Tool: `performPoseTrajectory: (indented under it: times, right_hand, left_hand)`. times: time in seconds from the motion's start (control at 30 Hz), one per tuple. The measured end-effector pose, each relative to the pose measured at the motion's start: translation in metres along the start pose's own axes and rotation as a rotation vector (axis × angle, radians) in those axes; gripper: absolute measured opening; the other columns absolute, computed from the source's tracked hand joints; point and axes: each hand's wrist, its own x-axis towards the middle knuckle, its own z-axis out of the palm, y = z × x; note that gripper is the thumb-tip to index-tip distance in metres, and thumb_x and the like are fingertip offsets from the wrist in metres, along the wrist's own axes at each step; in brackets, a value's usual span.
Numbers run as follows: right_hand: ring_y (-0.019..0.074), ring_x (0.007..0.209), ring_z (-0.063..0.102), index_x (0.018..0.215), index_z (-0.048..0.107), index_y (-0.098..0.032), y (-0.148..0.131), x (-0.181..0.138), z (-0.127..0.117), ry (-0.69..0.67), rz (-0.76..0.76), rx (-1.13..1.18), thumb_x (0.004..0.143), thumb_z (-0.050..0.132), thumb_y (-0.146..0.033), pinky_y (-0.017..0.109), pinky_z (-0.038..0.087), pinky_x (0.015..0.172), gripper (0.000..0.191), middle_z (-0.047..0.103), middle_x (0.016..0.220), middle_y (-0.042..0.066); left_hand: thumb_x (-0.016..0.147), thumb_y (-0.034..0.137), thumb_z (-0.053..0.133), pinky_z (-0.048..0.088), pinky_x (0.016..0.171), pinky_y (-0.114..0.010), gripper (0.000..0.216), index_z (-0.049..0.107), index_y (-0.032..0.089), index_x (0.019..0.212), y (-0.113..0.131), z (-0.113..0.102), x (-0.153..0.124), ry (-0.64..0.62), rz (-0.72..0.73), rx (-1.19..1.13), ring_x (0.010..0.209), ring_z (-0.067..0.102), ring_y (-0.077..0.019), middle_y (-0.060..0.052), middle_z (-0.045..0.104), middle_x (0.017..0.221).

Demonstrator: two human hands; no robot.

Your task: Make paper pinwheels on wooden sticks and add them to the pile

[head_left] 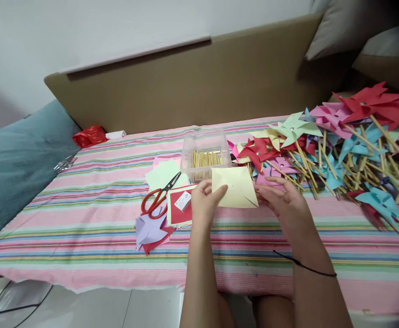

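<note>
A pale yellow paper square [235,187] with slits running in from its corners and a small dot at its middle is raised over the cloth. My left hand [206,196] pinches its left side, thumb on top and fingers underneath. At the right edge, my right hand [281,200] has its fingers apart, with the tips at or just behind the paper; whether they grip it I cannot tell for sure. To the left lie red-handled scissors [158,198], a stack of coloured paper squares [176,214] with a small white card [183,201] on it, and cut lilac paper [149,230].
A clear plastic box [187,148] of short wooden sticks [208,159] stands behind the paper. Finished paper pinwheels [291,130] on sticks pile up along the right. A red plastic bag [90,136] lies at the far left, on the striped cloth [93,200].
</note>
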Motion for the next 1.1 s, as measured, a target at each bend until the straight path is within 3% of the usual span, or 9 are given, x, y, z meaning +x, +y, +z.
performPoseTrajectory:
  times: [0.2,0.43,0.53,0.63,0.73,0.9,1.1]
  right_hand:
    - [0.0156,0.067,0.068,0.097,0.054,-0.025,-0.004,-0.006,0.003,-0.07,-0.021,-0.091,0.057,0.088,-0.032,0.023,0.053,0.05,0.053,0.072,0.093,0.004]
    - [0.0128,0.068,0.068,0.094,0.056,-0.026,-0.001,-0.008,0.01,-0.152,-0.042,-0.083,0.061,0.085,-0.027,0.023,0.056,0.059,0.043,0.07,0.088,-0.001]
    - [0.013,0.072,0.068,0.093,0.06,-0.026,0.002,-0.008,0.007,-0.185,-0.056,-0.121,0.068,0.081,-0.027,0.022,0.056,0.061,0.033,0.071,0.091,0.0]
    - [0.0123,0.07,0.066,0.092,0.07,-0.025,0.004,-0.008,0.002,-0.241,-0.077,-0.227,0.081,0.069,-0.031,0.023,0.057,0.063,0.012,0.069,0.08,0.0]
    - [0.0118,0.07,0.065,0.094,0.075,-0.027,0.005,-0.008,0.0,-0.289,-0.117,-0.294,0.088,0.06,-0.032,0.024,0.057,0.067,0.017,0.069,0.08,0.001]
    - [0.0134,0.078,0.066,0.084,0.077,-0.027,0.002,-0.009,0.006,-0.33,-0.166,-0.25,0.078,0.072,-0.028,0.025,0.057,0.073,0.008,0.071,0.089,0.001]
    - [0.015,0.077,0.067,0.077,0.076,-0.025,0.006,-0.01,0.021,-0.24,-0.167,-0.196,0.073,0.077,-0.029,0.028,0.057,0.074,0.006,0.07,0.08,0.001]
  left_hand:
    - [0.06,0.029,0.083,0.053,0.063,-0.026,0.035,0.07,0.013,0.089,0.0,-0.002,-0.006,-0.107,-0.086,0.015,0.068,0.068,-0.0169,-0.008,0.075,0.083]
    - [0.058,0.026,0.083,0.053,0.063,-0.027,0.037,0.07,0.012,0.09,0.0,-0.01,-0.006,-0.121,-0.137,0.046,0.068,0.068,-0.0174,-0.008,0.076,0.087]
    - [0.06,0.026,0.082,0.053,0.063,-0.027,0.034,0.07,0.013,0.089,0.001,-0.014,-0.006,-0.115,-0.141,0.061,0.069,0.068,-0.0177,-0.008,0.076,0.086]
    - [0.064,0.028,0.079,0.053,0.064,-0.027,0.032,0.071,0.013,0.09,0.003,-0.016,-0.007,-0.115,-0.159,0.073,0.071,0.069,-0.0185,-0.008,0.076,0.087]
    - [0.067,0.029,0.076,0.053,0.066,-0.028,0.031,0.071,0.013,0.092,0.006,-0.017,-0.009,-0.107,-0.167,0.071,0.073,0.069,-0.0197,-0.009,0.076,0.087]
    - [0.068,0.03,0.076,0.051,0.062,-0.026,0.03,0.07,0.012,0.091,0.007,-0.019,-0.01,-0.123,-0.18,0.068,0.069,0.068,-0.0184,-0.008,0.075,0.082]
    - [0.07,0.029,0.074,0.049,0.06,-0.025,0.023,0.071,0.013,0.086,0.007,-0.018,-0.011,-0.172,-0.179,0.092,0.064,0.066,-0.0163,-0.006,0.074,0.077]
